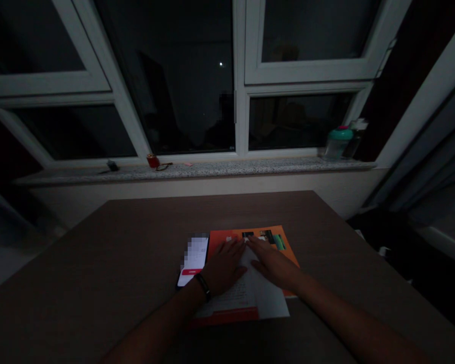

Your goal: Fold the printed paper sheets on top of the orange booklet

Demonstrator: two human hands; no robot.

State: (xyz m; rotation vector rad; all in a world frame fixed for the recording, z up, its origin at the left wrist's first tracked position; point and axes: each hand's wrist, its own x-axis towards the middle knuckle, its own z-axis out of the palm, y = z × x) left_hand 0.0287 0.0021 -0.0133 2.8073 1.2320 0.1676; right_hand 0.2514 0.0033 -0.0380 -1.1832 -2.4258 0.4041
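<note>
A white sheet of paper (271,301) lies over an orange and red book (218,237) on the brown table. My left hand (224,265) rests flat on the paper and the book, its fingers stretched out and pointing away from me. A dark band circles that wrist. My right hand (271,260) lies flat on the paper's right side, fingers extended, its fingertips close to those of the left. Left of the book, a phone (195,258) lies with its screen lit. Printed or written lines show on the paper below my left hand.
The brown table (136,242) reaches toward a speckled stone windowsill (220,168). On the sill stand a bottle with a teal lid (339,139), a small red jar (152,161) and a small dark object (112,165). Dark windows rise behind. A curtain (420,151) hangs at right.
</note>
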